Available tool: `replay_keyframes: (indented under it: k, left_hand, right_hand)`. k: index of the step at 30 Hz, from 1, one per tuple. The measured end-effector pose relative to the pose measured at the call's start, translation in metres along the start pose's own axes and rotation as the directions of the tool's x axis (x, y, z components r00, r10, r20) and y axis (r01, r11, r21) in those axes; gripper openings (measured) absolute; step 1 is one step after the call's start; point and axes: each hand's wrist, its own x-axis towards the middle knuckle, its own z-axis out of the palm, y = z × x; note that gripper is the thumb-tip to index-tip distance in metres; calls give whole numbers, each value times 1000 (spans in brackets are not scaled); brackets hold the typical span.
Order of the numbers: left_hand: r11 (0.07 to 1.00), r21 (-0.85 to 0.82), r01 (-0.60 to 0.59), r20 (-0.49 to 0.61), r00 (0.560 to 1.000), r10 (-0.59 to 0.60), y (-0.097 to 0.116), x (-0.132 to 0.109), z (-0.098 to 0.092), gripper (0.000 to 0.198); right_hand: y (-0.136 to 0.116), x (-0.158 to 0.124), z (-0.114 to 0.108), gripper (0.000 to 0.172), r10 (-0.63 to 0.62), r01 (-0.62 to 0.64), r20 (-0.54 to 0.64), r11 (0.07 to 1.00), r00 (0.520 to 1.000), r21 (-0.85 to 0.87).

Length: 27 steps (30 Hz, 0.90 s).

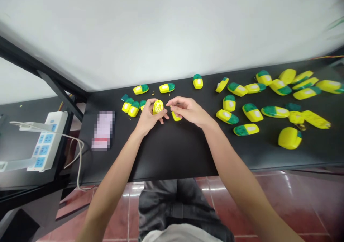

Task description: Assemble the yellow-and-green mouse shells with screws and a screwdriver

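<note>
My left hand (147, 116) grips a yellow plastic shell half (158, 107), its perforated face turned up. My right hand (186, 111) is close by, its fingertips pinching a tiny gold-coloured part (170, 106) next to the shell. Under the right hand's fingers lies a yellow piece (176, 117), partly hidden. A small group of yellow-and-green capsule-shaped plastic pieces (133, 109) lies just left of my left hand. Many more such pieces (249, 112) are spread across the right of the black table (172, 152).
A blurred flat rectangular object (103, 131) lies at the table's left. Left of the table is a white power strip (45, 147) with blue sockets and a cable. A white wall rises behind the table. My legs and red floor tiles are below the front edge.
</note>
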Motion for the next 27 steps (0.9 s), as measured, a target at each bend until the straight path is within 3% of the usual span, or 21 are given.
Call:
replay_keyframes:
  k: [7,13,23,27]
  left_hand:
    - [993,-82,-81,92,992,89,-6,2,0,66]
    - [994,-84,-72,165,983,85,-11,-5,5,61]
    - [993,-115,7,93,996,4,-3,-8,5,64]
    - [993,-117,23,110,994,-11,1,-10,6,63]
  right_hand:
    - [5,3,-1,22,-44,38,-74,996,996,-79]
    - [7,3,4,17,-100,77,-108,978,989,-195]
    - [6,2,-3,35,-10,-5,-140,994,990,-108]
    - [5,2,-2,33,-27,11,-143,994,989,-111]
